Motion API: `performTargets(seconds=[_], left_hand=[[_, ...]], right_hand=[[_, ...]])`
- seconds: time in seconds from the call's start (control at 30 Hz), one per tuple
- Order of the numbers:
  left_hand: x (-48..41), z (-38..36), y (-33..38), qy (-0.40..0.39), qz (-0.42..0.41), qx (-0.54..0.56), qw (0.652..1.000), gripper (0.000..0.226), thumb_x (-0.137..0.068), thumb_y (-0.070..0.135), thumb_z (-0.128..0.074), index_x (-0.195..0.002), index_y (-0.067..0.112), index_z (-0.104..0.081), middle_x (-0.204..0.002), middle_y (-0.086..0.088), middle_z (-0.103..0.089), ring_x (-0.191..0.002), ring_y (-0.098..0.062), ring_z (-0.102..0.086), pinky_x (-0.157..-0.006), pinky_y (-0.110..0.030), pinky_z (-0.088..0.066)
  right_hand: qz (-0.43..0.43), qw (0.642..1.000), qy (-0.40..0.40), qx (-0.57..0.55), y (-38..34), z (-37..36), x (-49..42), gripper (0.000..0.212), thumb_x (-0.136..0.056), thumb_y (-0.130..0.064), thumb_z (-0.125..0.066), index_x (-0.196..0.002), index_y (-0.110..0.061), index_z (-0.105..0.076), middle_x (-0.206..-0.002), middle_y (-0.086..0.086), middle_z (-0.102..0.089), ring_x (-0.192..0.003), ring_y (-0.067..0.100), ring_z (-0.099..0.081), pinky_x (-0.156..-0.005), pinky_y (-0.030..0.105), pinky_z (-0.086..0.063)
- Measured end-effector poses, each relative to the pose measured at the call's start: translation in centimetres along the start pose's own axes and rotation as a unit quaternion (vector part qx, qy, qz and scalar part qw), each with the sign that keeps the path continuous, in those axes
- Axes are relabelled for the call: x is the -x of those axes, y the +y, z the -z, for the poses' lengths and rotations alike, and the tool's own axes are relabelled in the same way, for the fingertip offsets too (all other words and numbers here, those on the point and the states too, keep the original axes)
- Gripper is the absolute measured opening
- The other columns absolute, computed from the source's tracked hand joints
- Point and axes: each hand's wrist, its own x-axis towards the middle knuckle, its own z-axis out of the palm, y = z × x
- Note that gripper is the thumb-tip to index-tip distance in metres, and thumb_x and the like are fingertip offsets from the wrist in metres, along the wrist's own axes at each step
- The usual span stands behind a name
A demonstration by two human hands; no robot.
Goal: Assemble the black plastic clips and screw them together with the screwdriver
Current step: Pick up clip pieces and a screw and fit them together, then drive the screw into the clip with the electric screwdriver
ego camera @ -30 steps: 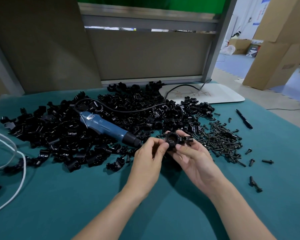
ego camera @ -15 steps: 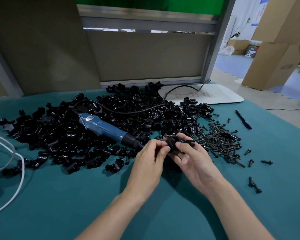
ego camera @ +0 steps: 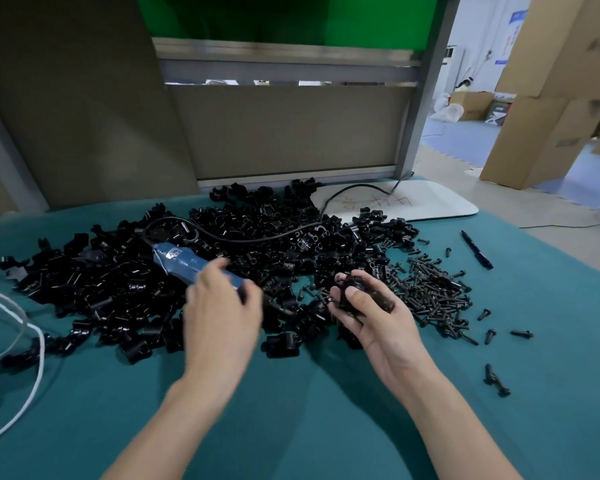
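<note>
One clip (ego camera: 351,280) is sitting pinched in the right grip (ego camera: 374,317), just above the teal tabletop (ego camera: 291,410). The left grip (ego camera: 222,306), blurred, is hovering spread over one blue screwdriver (ego camera: 181,258); I cannot tell whether it is holding it. An uncountable pile (ego camera: 118,289) is lying behind, with screws (ego camera: 437,292) and one pen (ego camera: 477,251) lying to the right and boxes (ego camera: 551,116) standing beyond.

I note the clip pile (ego camera: 118,289) across the table's (ego camera: 291,427) middle, the screwdriver (ego camera: 184,259) lying on it. Right of the pile lie screws (ego camera: 433,292), a pen (ego camera: 476,250) beyond them, a board (ego camera: 430,206) behind, a cable (ego camera: 42,355) far left.
</note>
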Motion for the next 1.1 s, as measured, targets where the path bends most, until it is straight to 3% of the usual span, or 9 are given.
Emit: performTargets(seconds=[0.1, 0.23, 0.47, 0.57, 0.73, 0.8, 0.9, 1.0, 1.1], left_hand=[[-2.4, 2.1, -1.9, -0.039, 0.119, -0.127, 0.984, 0.057, -0.100, 0.049, -0.044, -0.119, -0.005, -0.046, -0.115, -0.027, -0.063, -0.107, -0.045, -0.057, -0.089, -0.051, -0.048], [-5.0, 2.3, -2.2, -0.109, 0.147, -0.233, 0.955, 0.071, -0.099, 0.066, -0.031, -0.106, 0.002, -0.060, -0.101, -0.016, -0.065, -0.090, -0.036, -0.063, -0.077, -0.040, -0.052], [-9.0, 0.2, -1.7, -0.222, 0.194, -0.294, 0.909, 0.070, -0.098, 0.070, -0.028, -0.100, 0.007, -0.059, -0.099, -0.009, -0.061, -0.082, -0.027, -0.057, -0.066, -0.034, -0.043], [-10.2, -0.2, -1.7, -0.236, 0.265, -0.155, 0.922, 0.059, -0.098, 0.061, -0.045, -0.100, 0.003, -0.057, -0.104, -0.017, -0.069, -0.087, -0.031, -0.071, -0.068, -0.031, -0.048], [-10.4, -1.6, -1.3, -0.208, 0.377, 0.068, 0.900, 0.066, -0.097, 0.037, -0.060, -0.145, -0.001, -0.037, -0.135, -0.025, -0.054, -0.063, -0.028, -0.058, -0.044, -0.028, -0.043], [-10.4, -1.9, -1.5, -0.182, 0.374, 0.106, 0.903, 0.069, -0.096, 0.039, -0.062, -0.145, -0.002, -0.037, -0.143, -0.022, -0.049, -0.066, -0.027, -0.058, -0.043, -0.028, -0.043], [-9.4, -1.7, -1.0, -0.135, 0.336, 0.233, 0.902, 0.057, -0.093, 0.036, -0.066, -0.134, 0.001, -0.047, -0.124, -0.018, -0.063, -0.072, -0.023, -0.062, -0.048, -0.027, -0.046], [-8.4, -0.4, 0.6, -0.120, 0.277, 0.472, 0.829, 0.029, -0.095, 0.025, -0.064, -0.119, 0.012, -0.054, -0.108, -0.013, -0.068, -0.083, -0.021, -0.065, -0.067, -0.032, -0.054], [-8.2, 1.3, 3.1, -0.158, 0.218, 0.698, 0.663, 0.026, -0.091, 0.013, -0.063, -0.115, 0.009, -0.054, -0.092, -0.007, -0.070, -0.084, -0.020, -0.071, -0.083, -0.042, -0.060]], right_hand=[[-0.018, 0.999, 0.006, -0.034, -0.5, -0.1, 0.2, 0.048, -0.076, -0.011, -0.075, -0.122, -0.005, -0.063, -0.115, 0.023, -0.074, -0.109, 0.030, -0.073, -0.090, 0.036, -0.062], [-0.086, 0.993, -0.007, -0.084, -1.1, 0.2, 0.7, 0.045, -0.098, -0.039, -0.060, -0.131, -0.008, -0.057, -0.122, 0.027, -0.070, -0.115, 0.041, -0.069, -0.087, 0.041, -0.062], [-0.134, 0.973, 0.004, -0.190, -1.4, 0.6, 0.8, 0.046, -0.100, -0.015, -0.058, -0.138, 0.007, -0.046, -0.120, 0.042, -0.063, -0.113, 0.053, -0.066, -0.079, 0.037, -0.064], [-0.139, 0.964, 0.015, -0.224, -1.5, 0.5, 0.7, 0.053, -0.096, -0.011, -0.060, -0.141, 0.009, -0.040, -0.125, 0.050, -0.053, -0.108, 0.058, -0.065, -0.086, 0.043, -0.062], [-0.132, 0.952, 0.002, -0.276, -1.8, 0.7, 0.6, 0.069, -0.078, 0.006, -0.059, -0.141, 0.010, -0.033, -0.125, 0.057, -0.047, -0.110, 0.066, -0.060, -0.088, 0.047, -0.062], [-0.129, 0.954, -0.009, -0.269, -1.9, 0.8, 0.5, 0.063, -0.076, 0.011, -0.056, -0.135, 0.013, -0.036, -0.119, 0.055, -0.053, -0.111, 0.064, -0.061, -0.093, 0.043, -0.060], [-0.112, 0.974, -0.014, -0.197, -1.5, 0.9, 0.3, 0.052, -0.073, 0.012, -0.064, -0.122, 0.013, -0.051, -0.121, 0.043, -0.062, -0.112, 0.051, -0.067, -0.080, 0.030, -0.063], [-0.073, 0.991, -0.015, -0.113, -0.9, 0.9, -0.1, 0.054, -0.070, 0.011, -0.072, -0.123, 0.008, -0.060, -0.121, 0.031, -0.069, -0.113, 0.038, -0.071, -0.077, 0.024, -0.061], [-0.031, 0.998, -0.009, -0.049, -0.5, 0.8, -0.5, 0.057, -0.070, 0.009, -0.075, -0.125, -0.007, -0.068, -0.113, 0.022, -0.075, -0.110, 0.034, -0.073, -0.081, 0.026, -0.061]])
